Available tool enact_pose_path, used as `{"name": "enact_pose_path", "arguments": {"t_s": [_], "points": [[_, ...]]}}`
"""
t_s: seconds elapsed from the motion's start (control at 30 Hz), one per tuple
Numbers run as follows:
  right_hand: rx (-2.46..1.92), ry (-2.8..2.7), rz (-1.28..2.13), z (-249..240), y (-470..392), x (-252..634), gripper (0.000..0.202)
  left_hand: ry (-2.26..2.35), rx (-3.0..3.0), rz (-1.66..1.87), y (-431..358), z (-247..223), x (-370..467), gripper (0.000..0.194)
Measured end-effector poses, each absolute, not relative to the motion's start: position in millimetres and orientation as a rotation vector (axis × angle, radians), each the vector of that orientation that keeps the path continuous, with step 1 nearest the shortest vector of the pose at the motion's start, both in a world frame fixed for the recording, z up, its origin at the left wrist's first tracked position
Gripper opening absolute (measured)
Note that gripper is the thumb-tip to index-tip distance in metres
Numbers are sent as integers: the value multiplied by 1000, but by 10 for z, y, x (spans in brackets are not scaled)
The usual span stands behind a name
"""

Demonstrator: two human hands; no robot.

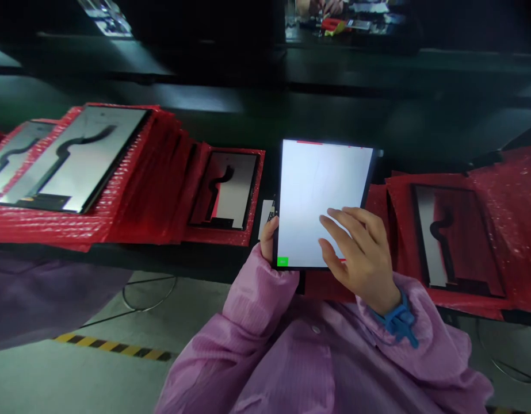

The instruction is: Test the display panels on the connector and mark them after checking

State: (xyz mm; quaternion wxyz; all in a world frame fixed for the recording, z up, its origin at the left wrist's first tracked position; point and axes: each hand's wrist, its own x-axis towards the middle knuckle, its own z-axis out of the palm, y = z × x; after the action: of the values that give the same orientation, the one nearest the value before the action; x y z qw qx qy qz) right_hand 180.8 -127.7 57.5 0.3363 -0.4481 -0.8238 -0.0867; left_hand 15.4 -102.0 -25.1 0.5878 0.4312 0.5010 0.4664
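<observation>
A tablet [319, 190] with a lit white screen is held up in front of me. Its screen carries a green box in the lower left corner and red marks along the top and bottom edges. My left hand [269, 238] grips its lower left edge, thumb at the side and the other fingers hidden behind. Over the lower right of the screen hovers my right hand [362, 253], fingers spread, palm towards the glass; whether a fingertip touches it I cannot tell. A blue wrist strap [398, 319] circles my right wrist.
Left stands a tall stack of red bubble-wrap bags [148, 178] topped by a display panel [84, 155]. Another panel [235, 195] lies on red wrap beside it. At right, one more panel [455, 236] rests near further red bags [515, 213]. Another person's hands [323, 7] show far ahead.
</observation>
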Motion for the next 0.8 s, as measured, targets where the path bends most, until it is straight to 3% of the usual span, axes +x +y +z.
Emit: {"name": "enact_pose_path", "arguments": {"t_s": [0.17, 0.4, 0.57, 0.8], "points": [[-1269, -2230, -217, 655, -1431, 1971, 32, 1011, 783, 1133, -1010, -181, 146, 79], [-1613, -1924, -291, 1248, -1013, 2348, 37, 909, 717, 1167, -1010, -179, 148, 73], [-1745, -1978, -179, 1285, -585, 2462, 22, 897, 607, 1182, -1029, -151, 152, 59], [-1696, -2136, -215, 1511, -886, 2342, 20, 679, 291, 1161, -995, -116, 187, 37]]}}
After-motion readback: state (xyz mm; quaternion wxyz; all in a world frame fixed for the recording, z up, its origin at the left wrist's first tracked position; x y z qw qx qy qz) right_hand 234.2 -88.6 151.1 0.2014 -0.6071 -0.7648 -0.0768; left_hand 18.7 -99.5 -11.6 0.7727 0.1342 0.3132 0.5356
